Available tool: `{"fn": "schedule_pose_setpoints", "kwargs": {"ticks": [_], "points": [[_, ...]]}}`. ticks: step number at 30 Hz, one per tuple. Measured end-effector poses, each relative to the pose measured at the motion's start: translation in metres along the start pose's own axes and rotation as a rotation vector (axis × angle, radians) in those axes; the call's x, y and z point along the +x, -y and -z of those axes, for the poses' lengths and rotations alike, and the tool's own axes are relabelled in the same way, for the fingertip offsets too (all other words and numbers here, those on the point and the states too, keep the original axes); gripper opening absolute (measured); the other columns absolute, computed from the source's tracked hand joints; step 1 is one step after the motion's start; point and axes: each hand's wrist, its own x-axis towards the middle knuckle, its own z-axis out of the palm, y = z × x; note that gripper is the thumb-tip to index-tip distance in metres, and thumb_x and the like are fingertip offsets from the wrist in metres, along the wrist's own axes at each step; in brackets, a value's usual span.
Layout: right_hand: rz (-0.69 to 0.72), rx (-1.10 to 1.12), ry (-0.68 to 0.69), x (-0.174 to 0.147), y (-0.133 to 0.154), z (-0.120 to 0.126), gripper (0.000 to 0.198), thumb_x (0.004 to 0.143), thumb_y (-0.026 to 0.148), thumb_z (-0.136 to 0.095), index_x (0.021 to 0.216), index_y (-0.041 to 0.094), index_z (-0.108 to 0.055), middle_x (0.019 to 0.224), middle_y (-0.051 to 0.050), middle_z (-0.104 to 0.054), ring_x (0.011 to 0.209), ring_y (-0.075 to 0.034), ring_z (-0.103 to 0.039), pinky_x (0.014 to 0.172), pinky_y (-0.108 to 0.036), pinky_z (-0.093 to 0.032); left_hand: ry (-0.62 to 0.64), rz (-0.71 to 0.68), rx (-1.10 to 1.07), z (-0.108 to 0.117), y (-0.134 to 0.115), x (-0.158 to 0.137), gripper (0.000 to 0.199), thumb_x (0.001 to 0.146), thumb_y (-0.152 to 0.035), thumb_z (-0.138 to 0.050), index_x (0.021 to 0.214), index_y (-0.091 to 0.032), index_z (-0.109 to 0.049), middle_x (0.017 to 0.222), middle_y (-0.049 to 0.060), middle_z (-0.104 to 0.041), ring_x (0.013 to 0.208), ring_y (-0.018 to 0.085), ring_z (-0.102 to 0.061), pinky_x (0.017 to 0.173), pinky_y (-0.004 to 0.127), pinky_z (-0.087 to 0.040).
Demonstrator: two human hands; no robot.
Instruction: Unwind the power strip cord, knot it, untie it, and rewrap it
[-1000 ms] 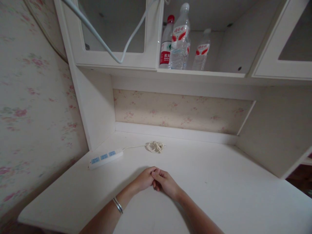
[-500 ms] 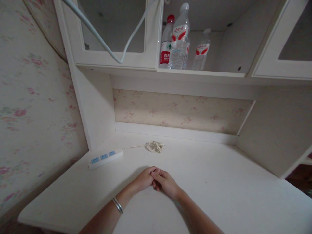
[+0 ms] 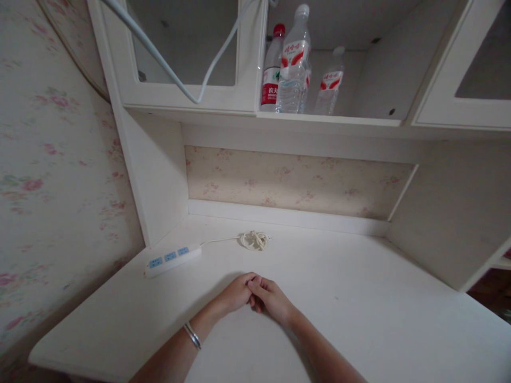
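My left hand (image 3: 238, 291) and my right hand (image 3: 273, 301) are clasped together above the white desk, fingers closed around each other. No object shows in either of them. The right thumb lies across the left hand's fingers; part of the fingers is hidden in the clasp. A silver bangle (image 3: 192, 336) circles my left wrist. Beyond the hands, a coiled white cord (image 3: 255, 241) runs to a white power strip (image 3: 174, 259) with blue socket panels, which lies to the left. Neither hand touches the cord or the strip.
The white desk (image 3: 367, 308) has a cut corner at left. Overhead, a cabinet shelf (image 3: 331, 121) carries several plastic bottles (image 3: 293, 69). A pale bent tube (image 3: 175, 80) hangs in front of the left cabinet door. Floral wallpaper (image 3: 56, 175) covers the left wall.
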Motion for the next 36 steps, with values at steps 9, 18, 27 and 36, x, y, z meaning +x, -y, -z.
{"fn": "schedule_pose_setpoints", "kwargs": {"ticks": [9, 18, 27, 36], "points": [[-0.002, -0.006, 0.000, -0.0013, 0.0037, -0.0012, 0.050, 0.080, 0.062, -0.047, 0.066, 0.015, -0.053, 0.054, 0.001, -0.052, 0.044, -0.007, -0.042, 0.046, -0.021, -0.030, -0.006, 0.004, 0.000, -0.0004, -0.0014, -0.0010, 0.048, 0.082, -0.061, -0.039, 0.079, -0.015, -0.054, 0.049, -0.001, -0.055, 0.046, 0.013, -0.055, 0.044, 0.022, -0.034], [-0.001, 0.003, -0.001, -0.0018, 0.0047, -0.0018, 0.049, 0.081, 0.061, -0.047, 0.066, 0.014, -0.053, 0.054, 0.001, -0.051, 0.043, -0.006, -0.041, 0.044, -0.021, -0.027, -0.004, 0.011, -0.008, -0.0015, -0.0065, -0.0022, 0.048, 0.080, -0.062, -0.041, 0.077, -0.015, -0.053, 0.048, -0.001, -0.053, 0.045, 0.012, -0.053, 0.043, 0.022, -0.034], [-0.001, -0.011, 0.008, -0.0031, 0.0078, -0.0021, 0.051, 0.080, 0.062, -0.047, 0.065, 0.015, -0.053, 0.054, 0.001, -0.051, 0.044, -0.007, -0.041, 0.046, -0.022, -0.028, -0.003, 0.015, 0.006, -0.0004, -0.0040, -0.0019, 0.048, 0.081, -0.061, -0.040, 0.078, -0.015, -0.053, 0.050, -0.001, -0.053, 0.046, 0.012, -0.054, 0.044, 0.022, -0.034], [0.012, 0.008, 0.014, -0.0032, 0.0081, -0.0024, 0.049, 0.081, 0.060, -0.047, 0.065, 0.014, -0.053, 0.054, 0.001, -0.052, 0.044, -0.007, -0.041, 0.046, -0.022, -0.028, -0.005, 0.005, 0.002, 0.0000, -0.0006, -0.0014, 0.048, 0.082, -0.060, -0.039, 0.079, -0.015, -0.053, 0.049, -0.001, -0.053, 0.047, 0.013, -0.056, 0.044, 0.022, -0.035]]}}
